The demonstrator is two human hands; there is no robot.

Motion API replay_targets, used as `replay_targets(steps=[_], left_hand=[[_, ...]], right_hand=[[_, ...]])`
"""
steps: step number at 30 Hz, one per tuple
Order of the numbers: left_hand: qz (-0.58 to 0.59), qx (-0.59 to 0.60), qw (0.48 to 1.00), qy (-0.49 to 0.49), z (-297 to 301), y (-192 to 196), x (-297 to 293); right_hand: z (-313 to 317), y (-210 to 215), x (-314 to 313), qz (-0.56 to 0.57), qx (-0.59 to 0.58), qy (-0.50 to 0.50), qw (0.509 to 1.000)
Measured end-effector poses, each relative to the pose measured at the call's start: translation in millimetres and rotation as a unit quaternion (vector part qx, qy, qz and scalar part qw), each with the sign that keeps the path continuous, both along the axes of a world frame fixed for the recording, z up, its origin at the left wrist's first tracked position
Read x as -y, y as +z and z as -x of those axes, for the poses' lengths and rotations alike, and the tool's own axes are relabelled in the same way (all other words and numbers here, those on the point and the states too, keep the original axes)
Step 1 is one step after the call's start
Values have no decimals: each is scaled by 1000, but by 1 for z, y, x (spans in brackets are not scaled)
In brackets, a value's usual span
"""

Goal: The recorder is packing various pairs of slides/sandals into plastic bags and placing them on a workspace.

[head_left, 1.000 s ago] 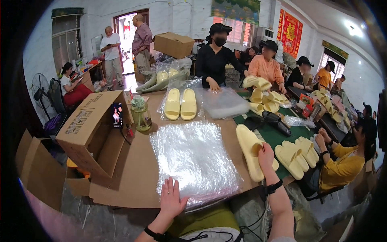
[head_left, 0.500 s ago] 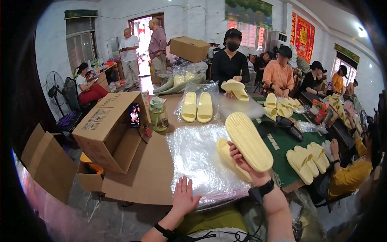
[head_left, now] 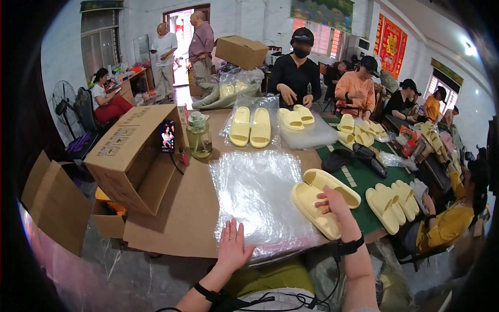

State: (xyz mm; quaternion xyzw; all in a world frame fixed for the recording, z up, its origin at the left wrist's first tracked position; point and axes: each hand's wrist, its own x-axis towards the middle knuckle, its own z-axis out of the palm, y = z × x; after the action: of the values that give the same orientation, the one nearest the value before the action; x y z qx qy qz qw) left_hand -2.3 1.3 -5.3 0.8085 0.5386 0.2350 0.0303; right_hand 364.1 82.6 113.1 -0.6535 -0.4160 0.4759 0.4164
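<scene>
Head view: yellow slippers (head_left: 312,211) slant down-right under R hand (head_left: 337,203), fingers half-bent, can't tell if gripping; L hand (head_left: 233,251), farther, flat on clr plastic (head_left: 254,190).

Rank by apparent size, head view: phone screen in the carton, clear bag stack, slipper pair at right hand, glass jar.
Largest to smallest:
1. Clear bag stack
2. Slipper pair at the right hand
3. Glass jar
4. Phone screen

Apparent size only; jar and phone sit farther back.
</scene>
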Motion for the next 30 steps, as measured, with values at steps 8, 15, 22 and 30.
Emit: replay_targets(steps=[8, 15, 22, 30], left_hand=[[-24, 0, 1000, -2, 2, 0, 1], [-1, -1, 1000, -10, -1, 1, 3], [-27, -8, 999, -16, -2, 1, 2], [-26, 3, 1000, -4, 1, 2, 1]], right_hand=[[-59, -17, 10, -262, 651, -148, 696], [-93, -44, -21, -177, 559, -92, 804], [-129, -84, -28, -144, 313, -32, 938], [-83, -67, -17, -176, 360, 104, 910]])
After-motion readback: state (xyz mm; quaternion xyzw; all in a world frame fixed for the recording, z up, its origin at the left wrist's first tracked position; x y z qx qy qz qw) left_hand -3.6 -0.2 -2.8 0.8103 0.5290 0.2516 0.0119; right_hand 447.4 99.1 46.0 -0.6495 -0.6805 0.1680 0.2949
